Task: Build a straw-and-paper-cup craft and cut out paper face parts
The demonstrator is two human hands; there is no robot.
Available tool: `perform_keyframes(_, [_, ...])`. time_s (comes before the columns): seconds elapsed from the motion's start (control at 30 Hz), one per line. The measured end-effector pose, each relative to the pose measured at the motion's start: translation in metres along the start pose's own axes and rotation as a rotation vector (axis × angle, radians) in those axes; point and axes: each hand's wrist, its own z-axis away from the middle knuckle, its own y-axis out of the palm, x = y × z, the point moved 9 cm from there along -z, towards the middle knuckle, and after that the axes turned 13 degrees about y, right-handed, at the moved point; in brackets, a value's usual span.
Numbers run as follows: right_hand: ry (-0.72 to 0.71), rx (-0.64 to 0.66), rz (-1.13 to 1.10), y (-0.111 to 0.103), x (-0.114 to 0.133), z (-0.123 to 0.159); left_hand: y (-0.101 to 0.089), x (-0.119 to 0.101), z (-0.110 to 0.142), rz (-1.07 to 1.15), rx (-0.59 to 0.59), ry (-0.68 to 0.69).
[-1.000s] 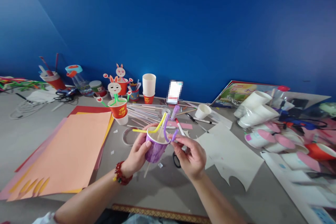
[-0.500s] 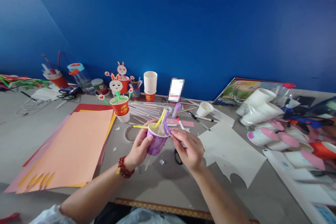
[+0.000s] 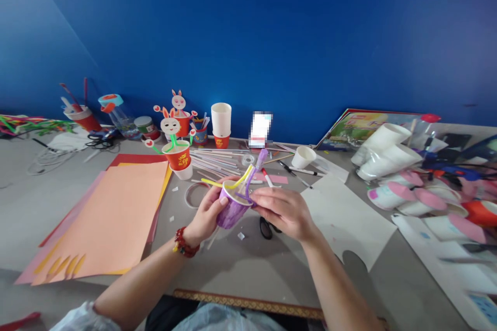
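Note:
My left hand is wrapped round a purple-coloured paper cup, thumb near the rim, the cup tilted with its mouth up. A yellow pipe cleaner sticks out over the cup's left side. A purple pipe cleaner rises at its right side and bends down to the rim. There my right hand pinches it; its fingertips partly hide the end. A pale thin stick shows below the cup. Black-handled scissors lie under my right hand.
Stacked coloured paper lies left. Behind stand rabbit-decorated red cups, a stack of white cups and a phone. Paper sticks and a purple marker lie mid-table. Cut white paper and bagged cups are right.
My right hand has moved the purple pipe cleaner's loose end from outside the rim in towards the cup's mouth. The left hand still holds the cup, now tilted slightly more.

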Motion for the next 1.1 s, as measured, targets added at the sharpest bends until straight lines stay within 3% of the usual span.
perform_keyframes(0.17, [-0.003,0.073,-0.018,0.0007,0.0011,-0.0002,-0.0009,0.0006,-0.0010,-0.012,0.044,0.017])
perform_keyframes(1.1, [0.038,0.135,-0.251,-0.0010,-0.0017,-0.0029,0.0076,0.0033,0.0032,-0.024,0.120,0.006])
